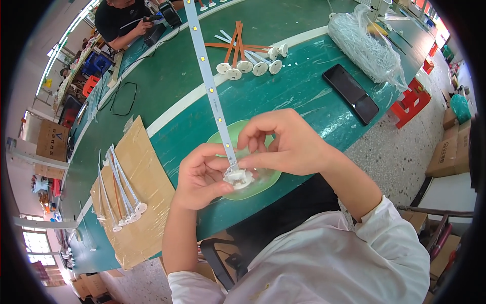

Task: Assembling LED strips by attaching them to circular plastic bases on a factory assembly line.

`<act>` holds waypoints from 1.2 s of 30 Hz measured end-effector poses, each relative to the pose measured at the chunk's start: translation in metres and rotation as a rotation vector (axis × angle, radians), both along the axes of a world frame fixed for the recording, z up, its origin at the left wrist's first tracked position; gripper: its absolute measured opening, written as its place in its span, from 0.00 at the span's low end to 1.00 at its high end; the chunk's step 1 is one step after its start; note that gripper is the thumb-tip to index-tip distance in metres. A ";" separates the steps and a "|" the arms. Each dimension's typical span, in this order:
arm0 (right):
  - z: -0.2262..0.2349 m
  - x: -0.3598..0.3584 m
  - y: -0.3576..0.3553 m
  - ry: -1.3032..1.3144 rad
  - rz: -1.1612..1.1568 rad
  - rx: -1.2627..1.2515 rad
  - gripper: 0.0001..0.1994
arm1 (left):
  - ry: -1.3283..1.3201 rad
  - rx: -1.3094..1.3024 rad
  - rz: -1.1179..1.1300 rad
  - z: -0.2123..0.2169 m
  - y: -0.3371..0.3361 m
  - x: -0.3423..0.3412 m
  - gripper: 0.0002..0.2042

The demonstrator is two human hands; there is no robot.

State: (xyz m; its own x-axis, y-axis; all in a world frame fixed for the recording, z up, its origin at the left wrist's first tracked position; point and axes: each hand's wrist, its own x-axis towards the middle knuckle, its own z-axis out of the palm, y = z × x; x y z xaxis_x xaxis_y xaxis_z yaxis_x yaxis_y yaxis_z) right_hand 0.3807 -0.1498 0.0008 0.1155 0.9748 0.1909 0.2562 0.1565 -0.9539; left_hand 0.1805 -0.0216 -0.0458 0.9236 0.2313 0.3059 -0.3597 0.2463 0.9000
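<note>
A long white LED strip (210,90) with small yellow chips stands up between my hands and leans away to the upper left. At its lower end sits a round white base (242,183) with thin white wires around it. My left hand (195,175) is closed on this base, fingers and thumb at its left side. The thumb and fingers of my right hand (291,144) pinch at the strip's lower end, just above the base; whether a wire is between them I cannot tell. Below both hands is a light green bowl (271,175), its contents mostly hidden.
Several strips with round white ends (132,215) lie on a cardboard sheet (152,223) at left. More white and orange strips (235,48) lie ahead. A black phone (350,94) and a plastic bag of white wires (367,50) are at right. Across the table sits a person (119,23).
</note>
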 end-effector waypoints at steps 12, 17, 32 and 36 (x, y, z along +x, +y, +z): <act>0.000 0.001 -0.008 0.069 0.102 0.063 0.05 | -0.004 0.039 -0.014 0.006 0.003 -0.002 0.28; 0.007 0.000 -0.001 0.041 0.179 -0.081 0.06 | -0.008 0.094 0.034 0.004 0.005 -0.004 0.30; -0.003 -0.001 0.001 -0.121 0.031 0.043 0.05 | 0.110 0.196 0.213 0.008 -0.007 0.003 0.29; -0.017 -0.015 -0.002 -0.157 -0.156 0.185 0.06 | 0.126 0.738 0.596 0.009 -0.012 0.010 0.24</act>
State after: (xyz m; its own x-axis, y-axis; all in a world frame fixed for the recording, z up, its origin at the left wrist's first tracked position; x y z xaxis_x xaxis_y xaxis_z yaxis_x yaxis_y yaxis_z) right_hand 0.3654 -0.1521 -0.0162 0.2161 0.8945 0.3914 0.4336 0.2713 -0.8593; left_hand 0.1904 -0.0333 -0.0364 0.7522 0.4631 0.4688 -0.1322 -0.5909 0.7958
